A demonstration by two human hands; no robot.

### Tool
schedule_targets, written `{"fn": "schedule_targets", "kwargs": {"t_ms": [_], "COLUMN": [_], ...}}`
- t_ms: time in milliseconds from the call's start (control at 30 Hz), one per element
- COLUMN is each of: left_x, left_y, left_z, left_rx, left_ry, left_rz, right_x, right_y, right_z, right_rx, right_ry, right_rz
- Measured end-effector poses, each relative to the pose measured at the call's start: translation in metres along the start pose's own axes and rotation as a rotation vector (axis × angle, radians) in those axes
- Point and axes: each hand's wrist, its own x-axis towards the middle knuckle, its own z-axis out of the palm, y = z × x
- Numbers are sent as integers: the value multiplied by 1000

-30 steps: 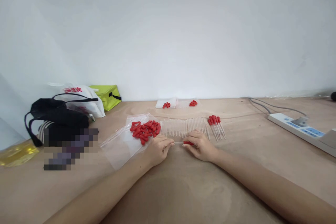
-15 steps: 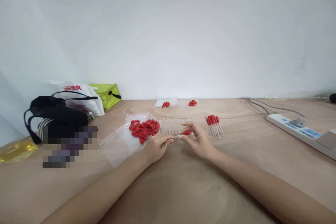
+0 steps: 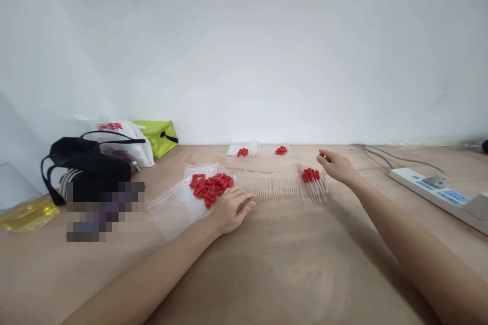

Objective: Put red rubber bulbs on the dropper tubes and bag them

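My right hand [image 3: 338,166] is closed on a glass dropper, whose red bulb [image 3: 322,155] peeks out at the fingertips. It is just to the right of a row of several assembled droppers [image 3: 313,183] with red bulbs, lying side by side. My left hand [image 3: 232,210] rests low over the table with thumb and fingers apart and nothing between them. Beside it a pile of red rubber bulbs [image 3: 209,188] lies on a clear plastic bag [image 3: 177,213]. Thin glass tubes [image 3: 263,184] are lined up in a row between the two hands.
Two small bags with red bulbs [image 3: 281,150] lie by the wall. On the left are a black bag [image 3: 91,167], a white plastic bag [image 3: 129,147], a lime-green box bag [image 3: 160,137] and a yellow bottle [image 3: 34,216]. A white power strip [image 3: 430,190] sits at right.
My right hand has moved right and away from me, carrying the dropper out of my left hand. The left hand has let go and stayed near the bulb pile.
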Motion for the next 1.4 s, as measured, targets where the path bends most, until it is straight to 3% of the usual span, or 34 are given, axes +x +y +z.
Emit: {"fn": "schedule_targets", "kwargs": {"t_ms": [167,500,767,900,1067,1233,1300,1400], "left_x": [1,1,1,2,3,4,3,1], "left_y": [1,0,0,1,-3,-13,-16,-19], "left_z": [0,0,0,-1,-1,-2,-4,-8], "left_rx": [4,16,36,96,296,437,475,508], "left_ry": [-17,-32,-38,4,165,243,264,275], "left_rz": [0,-5,-4,-22,-151,-274,-324,-367], "right_x": [2,-3,-4,-4,-12,-39,-50,-57], "right_y": [29,30,31,29,10,-30,-43,-52], "right_z": [15,38,35,30,35,53,57,55], "right_rx": [-259,-237,-210,-181,-115,-66,-171,-401], "right_ry": [-125,-151,-169,-93,41,33,40,34], "right_rz": [6,1,-28,-7,-49,-348,-386,-303]}}
